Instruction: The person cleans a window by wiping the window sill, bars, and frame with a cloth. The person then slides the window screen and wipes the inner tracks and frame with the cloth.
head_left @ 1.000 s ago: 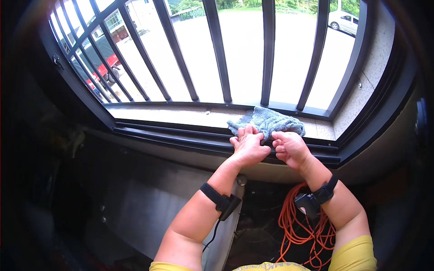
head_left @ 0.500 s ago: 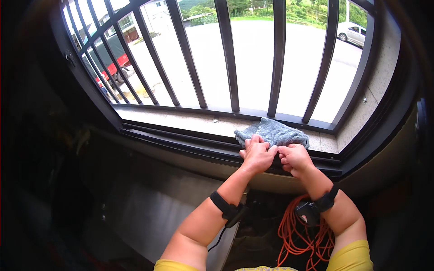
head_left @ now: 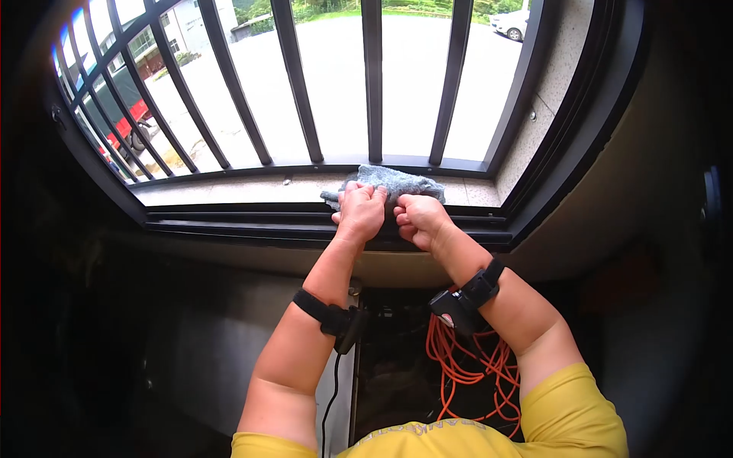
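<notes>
A fluffy grey-blue cloth [head_left: 401, 182] lies bunched on the window sill, close to the foot of the bars. My left hand [head_left: 362, 209] is closed on the cloth's left part, fingers bent over its near edge. At the cloth's near right side, my right hand [head_left: 421, 219] is curled with thumb and fingers pinched together on the edge. Part of the cloth is hidden behind both hands. Below them runs the dark window track [head_left: 259, 224].
Dark metal bars [head_left: 372, 84] stand across the window, with a pale sill [head_left: 229, 191] at their foot. A coil of orange cable [head_left: 458, 366] hangs or lies below my right arm. At lower left is a grey metal surface [head_left: 229, 343]. Black straps with boxes circle both forearms.
The view has shifted, so the window, cloth and hands appear further left and higher. Both hands stay at the cloth, now slightly further apart.
</notes>
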A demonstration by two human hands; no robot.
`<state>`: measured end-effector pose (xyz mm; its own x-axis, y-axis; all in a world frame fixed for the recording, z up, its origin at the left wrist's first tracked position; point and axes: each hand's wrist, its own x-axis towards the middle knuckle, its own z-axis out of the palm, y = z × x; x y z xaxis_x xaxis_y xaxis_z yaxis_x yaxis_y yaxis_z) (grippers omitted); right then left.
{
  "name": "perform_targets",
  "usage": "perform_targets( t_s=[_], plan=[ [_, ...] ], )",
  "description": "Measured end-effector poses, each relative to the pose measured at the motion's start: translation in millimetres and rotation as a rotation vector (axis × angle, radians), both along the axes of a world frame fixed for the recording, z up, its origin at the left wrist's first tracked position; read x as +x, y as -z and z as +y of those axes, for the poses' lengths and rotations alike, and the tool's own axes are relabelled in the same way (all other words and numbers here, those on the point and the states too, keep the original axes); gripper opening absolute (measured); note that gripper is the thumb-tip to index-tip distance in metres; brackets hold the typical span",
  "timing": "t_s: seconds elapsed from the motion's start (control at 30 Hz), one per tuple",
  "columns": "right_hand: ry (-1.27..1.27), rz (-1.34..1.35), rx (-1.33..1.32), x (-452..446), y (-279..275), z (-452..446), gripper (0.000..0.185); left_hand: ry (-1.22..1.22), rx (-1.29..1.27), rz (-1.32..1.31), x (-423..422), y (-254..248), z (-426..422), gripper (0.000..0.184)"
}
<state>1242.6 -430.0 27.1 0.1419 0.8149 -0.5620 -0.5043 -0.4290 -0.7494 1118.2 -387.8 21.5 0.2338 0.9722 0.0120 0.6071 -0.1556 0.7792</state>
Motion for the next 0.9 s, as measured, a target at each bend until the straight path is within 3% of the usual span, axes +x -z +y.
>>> perform_targets(
  t_s=[0.1, 0.13, 0.17, 0.27, 0.33, 0.4, 0.47, 0.5, 0.53, 0.6, 0.63, 0.67, 0.73, 0.77, 0.8, 0.9],
  plan=[
    [-0.038, 0.022, 0.123, -2, -21, -13, 0.013, 0.069, -0.117, -0.273, -4, -12, 7, 0.035],
    [-0.08, 0.011, 0.26, -12, -35, -31, 0.012, 0.255, -0.208, -0.684, -23, -29, -11, 0.032],
    [-0.145, -0.01, 0.322, -21, -43, -44, 0.011, 0.178, -0.241, -0.723, -38, -59, -43, 0.03],
    [-0.357, -0.111, 0.403, -74, -61, -87, 0.014, 0.157, -0.234, -0.77, -118, -63, -90, 0.029],
    [-0.522, 0.008, 0.597, -122, -60, -129, 0.019, 0.093, -0.253, -0.902, -173, -84, -156, 0.03],
    [-0.843, 0.057, 0.65, -160, -66, -178, 0.018, 0.102, -0.241, -0.84, -243, -96, -224, 0.024],
    [-1.141, -0.144, 1.044, -196, -54, -217, 0.02, 0.115, -0.151, -0.653, -313, -101, -302, 0.025],
    [-1.441, -0.023, 0.901, -208, -48, -228, 0.019, 0.103, -0.073, -0.609, -373, -82, -344, 0.023],
    [-1.739, 0.105, 0.725, -216, -38, -240, 0.017, -0.213, -0.319, -0.651, -375, -110, -393, 0.023],
    [-1.482, -1.0, 1.425, -237, 9, -266, 0.015, -0.298, -0.323, 0.235, -464, -65, -439, 0.03],
    [-1.564, -0.822, 1.321, -239, 2, -280, 0.017, -0.449, -0.337, 0.54, -470, -78, -453, 0.032],
    [-1.479, -0.577, 1.303, -239, 1, -284, 0.019, -0.596, -0.344, 0.82, -469, -81, -462, 0.033],
    [-1.286, -0.811, 1.267, -244, 8, -275, 0.019, -0.96, -0.259, -0.011, -509, -64, -486, 0.034],
    [-1.321, -0.689, 1.089, -239, 4, -271, 0.02, -0.969, -0.181, 0.017, -526, -52, -490, 0.036],
    [-1.236, -0.602, 1.047, -233, -8, -265, 0.022, -0.999, -0.139, -0.02, -477, -76, -469, 0.036],
    [-0.923, -0.446, 0.98, -208, -23, -231, 0.023, -0.734, -0.035, -0.443, -450, -88, -420, 0.024]
  ],
)
